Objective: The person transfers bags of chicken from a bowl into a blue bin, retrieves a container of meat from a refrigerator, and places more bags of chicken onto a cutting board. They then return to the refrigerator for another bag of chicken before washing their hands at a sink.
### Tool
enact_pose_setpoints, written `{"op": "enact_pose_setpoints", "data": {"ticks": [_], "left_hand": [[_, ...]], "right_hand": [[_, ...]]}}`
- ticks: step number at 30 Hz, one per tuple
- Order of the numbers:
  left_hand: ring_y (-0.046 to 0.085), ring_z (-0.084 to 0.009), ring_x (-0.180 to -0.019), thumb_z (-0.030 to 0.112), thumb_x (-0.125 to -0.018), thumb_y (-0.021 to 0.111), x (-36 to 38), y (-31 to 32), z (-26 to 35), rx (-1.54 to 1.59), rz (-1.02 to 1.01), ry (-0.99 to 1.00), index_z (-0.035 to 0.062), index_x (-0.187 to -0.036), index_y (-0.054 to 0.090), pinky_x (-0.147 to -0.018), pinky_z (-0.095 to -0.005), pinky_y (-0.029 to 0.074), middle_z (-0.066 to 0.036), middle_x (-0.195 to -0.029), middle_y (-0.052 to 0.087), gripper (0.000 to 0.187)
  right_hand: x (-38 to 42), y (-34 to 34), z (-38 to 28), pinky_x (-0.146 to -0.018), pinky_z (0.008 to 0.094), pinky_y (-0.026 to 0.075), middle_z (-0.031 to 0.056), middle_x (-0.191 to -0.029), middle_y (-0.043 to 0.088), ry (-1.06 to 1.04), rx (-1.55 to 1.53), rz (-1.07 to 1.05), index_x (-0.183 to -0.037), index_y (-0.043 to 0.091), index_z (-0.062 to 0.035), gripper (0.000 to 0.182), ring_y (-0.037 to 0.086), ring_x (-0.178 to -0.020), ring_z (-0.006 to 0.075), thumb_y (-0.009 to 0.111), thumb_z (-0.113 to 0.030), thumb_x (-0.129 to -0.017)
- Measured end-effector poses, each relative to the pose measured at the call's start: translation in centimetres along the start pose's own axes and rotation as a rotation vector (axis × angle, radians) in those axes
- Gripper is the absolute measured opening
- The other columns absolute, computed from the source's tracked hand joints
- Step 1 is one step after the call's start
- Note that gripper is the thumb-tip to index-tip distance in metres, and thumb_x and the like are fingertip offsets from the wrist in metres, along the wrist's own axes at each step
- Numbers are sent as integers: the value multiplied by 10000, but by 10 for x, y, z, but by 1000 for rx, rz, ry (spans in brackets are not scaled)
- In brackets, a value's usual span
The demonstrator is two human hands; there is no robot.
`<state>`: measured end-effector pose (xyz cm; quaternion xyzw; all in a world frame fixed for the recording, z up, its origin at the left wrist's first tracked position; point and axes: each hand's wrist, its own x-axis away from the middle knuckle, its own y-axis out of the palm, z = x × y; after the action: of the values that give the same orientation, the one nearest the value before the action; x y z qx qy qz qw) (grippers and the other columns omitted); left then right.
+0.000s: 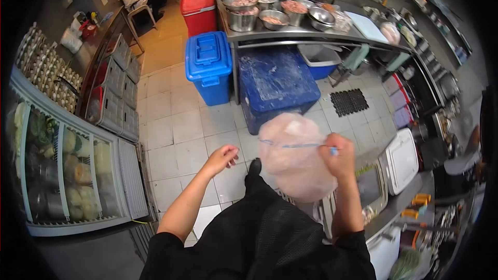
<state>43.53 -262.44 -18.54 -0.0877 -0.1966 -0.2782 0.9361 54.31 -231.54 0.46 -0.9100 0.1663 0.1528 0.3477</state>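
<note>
In my right hand [338, 156] is a clear plastic bag [298, 168] of pale pink contents, perhaps raw meat. The fist is closed around the bag's gathered side, and a blue strip runs across the plastic. The bag hangs in front of my right leg, slightly blurred, and hides part of the floor. My left hand [223, 159] is held out over the tiles, its fingers loosely bent and a little apart, with nothing in it. One dark shoe [253, 168] shows between my hands.
Ahead stands a steel table [246, 36] bearing several metal bowls of meat. Under it is a large dark-blue container [277, 80]; a blue lidded bin [208, 67] and a red cooler [198, 9] stand beside it. A glass-doored fridge [67, 171] is at left, a counter [399, 210] at right.
</note>
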Motion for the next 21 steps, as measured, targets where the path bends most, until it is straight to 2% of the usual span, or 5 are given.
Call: {"op": "enact_pose_setpoints", "data": {"ticks": [4,10,12,16,21], "left_hand": [[588,-144,-757,390,-929,482,-34,-27,-7,30,29,-106,35,-1130,526,-629,-283,492,-82,-924,612,411],[490,-267,-1145,698,-859,302,-86,-50,-12,365,138,-293,24,-1347,342,-879,-432,439,-171,-1264,480,832],[314,-297,-1322,779,-799,242,-112,-61,-24,640,115,-345,68,-1427,198,-1025,-527,297,-148,-1446,302,949],[294,-285,-1332,771,-793,272,-149,-85,24,1147,121,39,141,-1440,195,-1067,-499,266,-84,-1460,290,906],[328,-282,-1313,748,-809,299,-222,-191,38,1201,167,63,121,-1426,236,-1067,-472,284,-91,-1436,332,882]], "right_hand": [[-93,94,38,-527,396,410,184,-601,527,-47,-53,-290,-635,479,-22,191,515,-548,350,622,-137,-688],[-200,201,39,-557,423,417,204,-648,556,-168,-96,-541,-650,488,-15,209,559,-633,379,611,-172,-712],[-231,229,34,-555,417,415,202,-637,545,-130,-220,-575,-665,490,-4,209,554,-604,354,612,-165,-718],[-286,292,18,-535,374,402,160,-588,487,17,-286,-631,-676,508,-1,204,495,-533,233,610,-172,-721],[-365,386,22,-531,362,402,146,-590,489,-28,-222,-617,-673,500,-1,190,493,-543,194,601,-155,-720]]}}
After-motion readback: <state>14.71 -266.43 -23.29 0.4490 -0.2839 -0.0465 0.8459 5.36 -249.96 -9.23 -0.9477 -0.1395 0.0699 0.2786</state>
